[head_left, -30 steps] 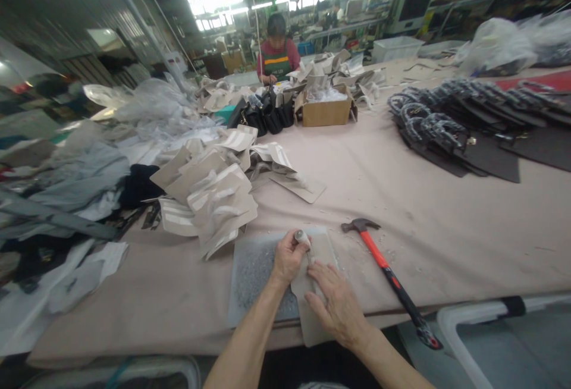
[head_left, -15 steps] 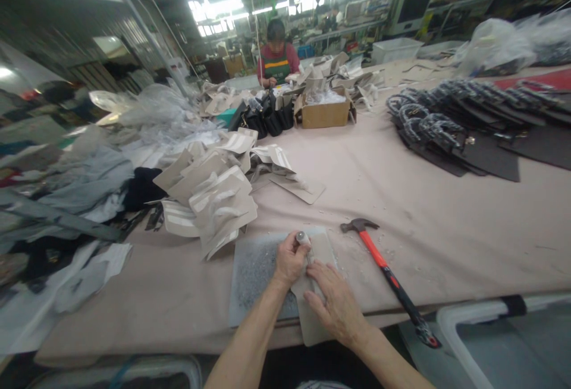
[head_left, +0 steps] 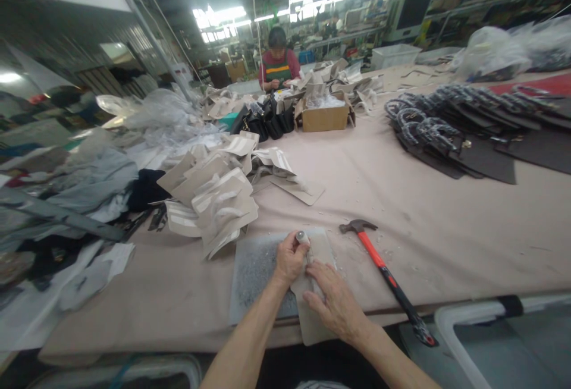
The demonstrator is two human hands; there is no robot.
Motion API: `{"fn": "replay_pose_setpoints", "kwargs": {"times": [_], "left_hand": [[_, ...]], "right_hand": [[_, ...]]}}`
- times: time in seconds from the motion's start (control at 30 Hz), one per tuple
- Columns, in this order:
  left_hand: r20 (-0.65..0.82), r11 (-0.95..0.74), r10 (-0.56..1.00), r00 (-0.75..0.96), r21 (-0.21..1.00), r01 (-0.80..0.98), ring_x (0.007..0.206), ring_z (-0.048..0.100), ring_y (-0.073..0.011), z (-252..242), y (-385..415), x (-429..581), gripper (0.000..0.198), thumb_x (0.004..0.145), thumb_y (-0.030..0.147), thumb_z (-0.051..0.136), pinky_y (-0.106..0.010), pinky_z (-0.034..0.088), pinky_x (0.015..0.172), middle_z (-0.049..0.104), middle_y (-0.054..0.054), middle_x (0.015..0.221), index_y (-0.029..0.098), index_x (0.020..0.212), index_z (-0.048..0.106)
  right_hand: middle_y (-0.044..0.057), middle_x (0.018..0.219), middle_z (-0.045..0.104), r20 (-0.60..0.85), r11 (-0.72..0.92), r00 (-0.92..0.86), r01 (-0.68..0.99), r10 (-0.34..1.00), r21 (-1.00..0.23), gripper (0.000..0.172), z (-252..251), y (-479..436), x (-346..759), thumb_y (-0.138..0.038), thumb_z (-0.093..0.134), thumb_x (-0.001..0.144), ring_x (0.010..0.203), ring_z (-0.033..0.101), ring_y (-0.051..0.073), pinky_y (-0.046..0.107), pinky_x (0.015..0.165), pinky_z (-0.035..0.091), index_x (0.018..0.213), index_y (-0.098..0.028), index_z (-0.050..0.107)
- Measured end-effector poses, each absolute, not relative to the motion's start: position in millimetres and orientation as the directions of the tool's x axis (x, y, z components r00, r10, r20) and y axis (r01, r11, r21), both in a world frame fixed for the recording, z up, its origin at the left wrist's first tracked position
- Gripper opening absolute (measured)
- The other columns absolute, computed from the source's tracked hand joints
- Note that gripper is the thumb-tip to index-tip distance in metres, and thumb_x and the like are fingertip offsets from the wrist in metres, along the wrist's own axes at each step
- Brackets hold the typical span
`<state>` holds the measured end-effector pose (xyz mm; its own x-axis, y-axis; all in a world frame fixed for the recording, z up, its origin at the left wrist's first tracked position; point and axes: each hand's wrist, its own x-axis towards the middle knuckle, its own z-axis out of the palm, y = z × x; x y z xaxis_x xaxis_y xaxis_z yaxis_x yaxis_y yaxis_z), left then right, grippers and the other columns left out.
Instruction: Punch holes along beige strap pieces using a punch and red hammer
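Note:
My left hand (head_left: 288, 259) is closed around a short white cylinder with a round metal top (head_left: 303, 237), perhaps a punch, held upright. Its lower end is hidden by my fingers. Under it lies a beige panel (head_left: 312, 323), partly over a scuffed pale board (head_left: 252, 276) and reaching past the table's front edge. My right hand (head_left: 334, 303) rests on this panel with fingers stretched out, just below the cylinder. To the right, a claw hammer (head_left: 379, 263) with a red and black handle lies on the table, its grip end jutting over the edge.
A heap of beige panels (head_left: 223, 204) lies left of the board. Farther back stand a cardboard box (head_left: 325, 119) and black bags (head_left: 272, 121). Dark pieces with wrapped handles (head_left: 473, 151) are piled at right. A co-worker (head_left: 280, 65) sits across the table (head_left: 339, 169).
The camera view has shifted very slightly. Both hands, the white cylinder and the panel stay in the same place.

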<state>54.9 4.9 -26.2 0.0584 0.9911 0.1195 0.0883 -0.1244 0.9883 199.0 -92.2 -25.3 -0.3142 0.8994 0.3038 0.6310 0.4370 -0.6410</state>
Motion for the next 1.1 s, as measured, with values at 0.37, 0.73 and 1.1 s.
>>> {"fn": "replay_pose_setpoints", "kwargs": {"times": [0.37, 0.73, 1.1], "left_hand": [[0.214, -0.232, 0.97, 0.116, 0.957, 0.172, 0.068, 0.058, -0.0165, -22, -1, 58, 0.012, 0.08, 0.024, 0.066, -0.024, 0.044, 0.066, 0.065, 0.0, 0.075, 0.02, 0.091, 0.07], [0.234, -0.247, 0.967, 0.105, 0.958, 0.143, 0.065, 0.055, -0.0144, -25, 0, 60, 0.006, 0.08, 0.017, 0.066, -0.022, 0.042, 0.062, 0.061, 0.002, 0.071, 0.019, 0.085, 0.069], [0.215, -0.226, 0.973, 0.078, 0.959, 0.172, 0.062, 0.05, -0.0134, -26, 0, 61, 0.011, 0.078, 0.015, 0.067, -0.022, 0.038, 0.061, 0.058, 0.003, 0.069, 0.019, 0.088, 0.069]], "right_hand": [[0.024, 0.104, 0.062, 0.182, -0.082, 0.152, 0.937, 0.972, -0.34, 0.028, -7, -74, 304, -0.03, 0.049, 0.087, 0.096, 0.06, 0.038, 0.054, 0.085, 0.049, 0.103, -0.011, 0.061], [-0.006, 0.059, 0.039, -0.525, -0.525, 0.07, 0.239, 0.848, -0.817, 0.025, 58, -64, 297, -0.049, 0.046, 0.082, 0.042, 0.033, 0.012, 0.024, 0.04, 0.029, 0.074, -0.026, 0.039], [0.002, 0.055, 0.057, -0.054, 0.169, -0.211, 0.888, 0.976, -0.428, 0.027, 111, -59, 277, -0.044, 0.039, 0.093, 0.045, 0.045, 0.017, 0.031, 0.05, 0.02, 0.076, -0.026, 0.047]]}}
